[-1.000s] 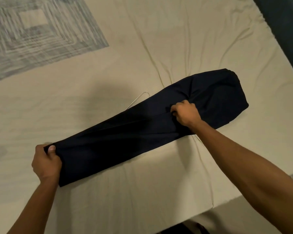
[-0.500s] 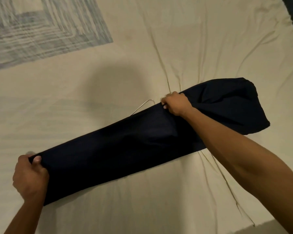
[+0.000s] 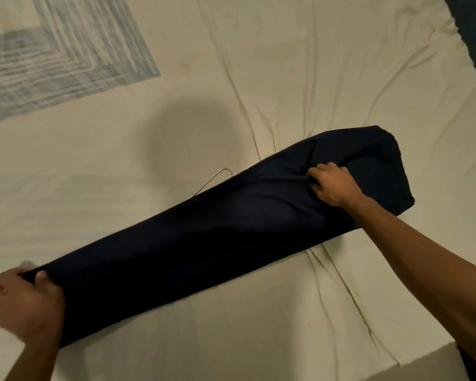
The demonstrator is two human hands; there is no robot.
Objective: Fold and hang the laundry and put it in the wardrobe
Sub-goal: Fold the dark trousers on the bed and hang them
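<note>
Nearest you, your left hand pinched the near end of the dark garment, thumb on top and fingers curled under the hem. I judge you held it so to keep the cloth taut along its length. The garment itself lay on the bed, stretched slantwise from lower left to upper right, a long, narrow, navy or black strip, doubled lengthwise and mostly smooth, which looked like trousers, though I could not tell for sure. Farther along, your right hand bunched a fold of cloth near the far end, fingers curled into it, with creases running out from the grip. That hold probably served to draw this part back over for the next fold. Beyond the garment's far edge, the wire hanger poked out from under it, seemingly ready for hanging.
</note>
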